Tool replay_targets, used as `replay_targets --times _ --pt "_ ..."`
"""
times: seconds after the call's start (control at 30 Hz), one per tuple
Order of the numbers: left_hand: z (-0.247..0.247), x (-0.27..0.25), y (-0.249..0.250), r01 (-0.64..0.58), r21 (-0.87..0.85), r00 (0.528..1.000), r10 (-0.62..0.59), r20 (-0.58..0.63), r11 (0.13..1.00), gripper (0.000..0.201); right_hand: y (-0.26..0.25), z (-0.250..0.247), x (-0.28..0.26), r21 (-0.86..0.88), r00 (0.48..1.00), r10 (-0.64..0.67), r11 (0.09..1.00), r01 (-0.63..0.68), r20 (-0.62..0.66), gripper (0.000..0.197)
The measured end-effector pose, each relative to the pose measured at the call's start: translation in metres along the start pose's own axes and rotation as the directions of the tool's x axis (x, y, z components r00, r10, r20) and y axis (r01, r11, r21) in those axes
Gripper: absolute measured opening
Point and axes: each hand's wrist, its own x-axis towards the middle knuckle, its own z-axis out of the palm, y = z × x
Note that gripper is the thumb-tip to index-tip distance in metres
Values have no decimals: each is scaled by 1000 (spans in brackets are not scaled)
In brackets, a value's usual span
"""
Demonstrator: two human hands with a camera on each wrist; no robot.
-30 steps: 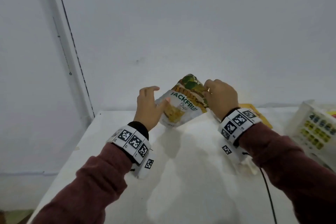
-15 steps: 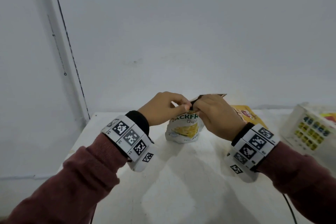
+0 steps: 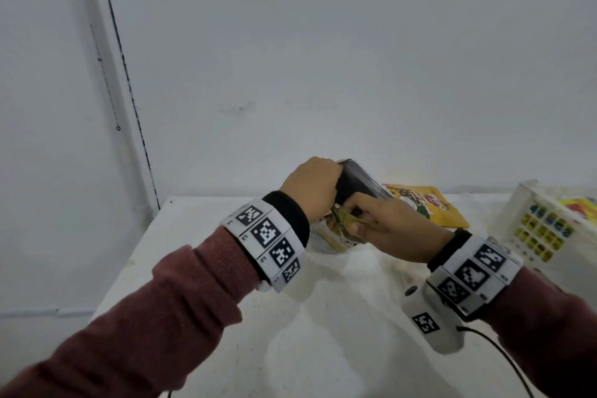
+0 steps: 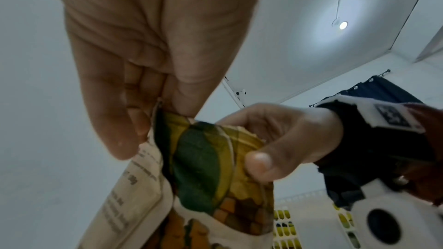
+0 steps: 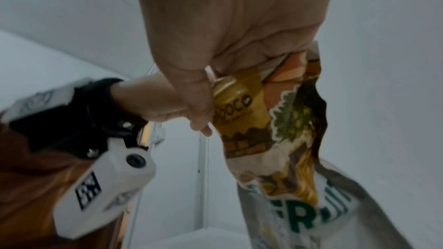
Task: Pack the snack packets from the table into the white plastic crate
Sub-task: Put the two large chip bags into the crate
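A white jackfruit chips packet (image 3: pixel 328 237) stands on the white table (image 3: pixel 226 268) at the back middle, held at its top by both hands. My left hand (image 3: pixel 324 191) grips the bent-over top edge, whose dark side (image 3: pixel 358 184) faces up. My right hand (image 3: pixel 363 220) pinches the crumpled green and yellow top from the right. In the left wrist view the left fingers (image 4: pixel 134 120) and thumb pinch the packet (image 4: pixel 203 158). The right wrist view shows the right hand (image 5: pixel 210 90) clamped on the packet (image 5: pixel 275 130). The white plastic crate (image 3: pixel 517 203) stands at the far right.
A yellow snack packet (image 3: pixel 433 208) lies flat on the table behind the right hand. Colourful packets show inside and through the crate's holes (image 3: pixel 539 229). A white wall rises just behind the table. A black cable (image 3: pixel 504 352) trails from the right wrist.
Both hands went from the packet's sides to its top and now grip it. The top is bent over, so its dark side shows. The packet stands more upright.
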Motion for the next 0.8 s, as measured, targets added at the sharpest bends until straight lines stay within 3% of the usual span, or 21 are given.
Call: replay_targets --times 0.1,0.23,0.3,0.37,0.43,0.47,0.53,0.57,0.6,0.67,0.8 --pt "6 -2 9 -21 -12 1000 20 -6 1000 31 2 -5 -4 -39 998 60 997 -59 30 33" --pt "4 0 14 -28 -29 999 29 37 999 30 3 2 -13 -190 999 28 982 -19 44 47" --pt "-1 2 12 -24 -49 999 26 45 999 30 11 7 -19 -206 993 -107 974 95 -51 53" --pt "-4 4 10 -20 -26 998 22 59 999 33 25 8 -25 -246 914 -290 943 223 -283 39" --pt "-4 5 9 -17 19 996 16 86 1000 35 42 1 -31 -274 835 -344 931 242 -429 19" --pt "-1 5 9 -11 34 994 7 106 999 36 50 -2 -35 -261 837 -322 939 223 -443 18" --pt "4 4 12 3 55 989 -11 146 998 37 71 -5 -40 -144 926 -151 984 107 -347 23" --pt "6 4 14 7 60 988 -17 156 998 38 82 -5 -40 -85 976 -11 996 -8 -218 25" --pt "8 4 15 13 59 987 -22 157 998 38 94 -3 -39 -68 991 126 989 -129 -52 28" --pt "10 4 18 38 43 988 -44 150 998 38 118 6 -33 -78 933 305 952 -295 192 31" --pt "11 -1 24 115 -1 984 -114 138 993 38 149 31 -12 -93 861 395 918 -386 320 36"
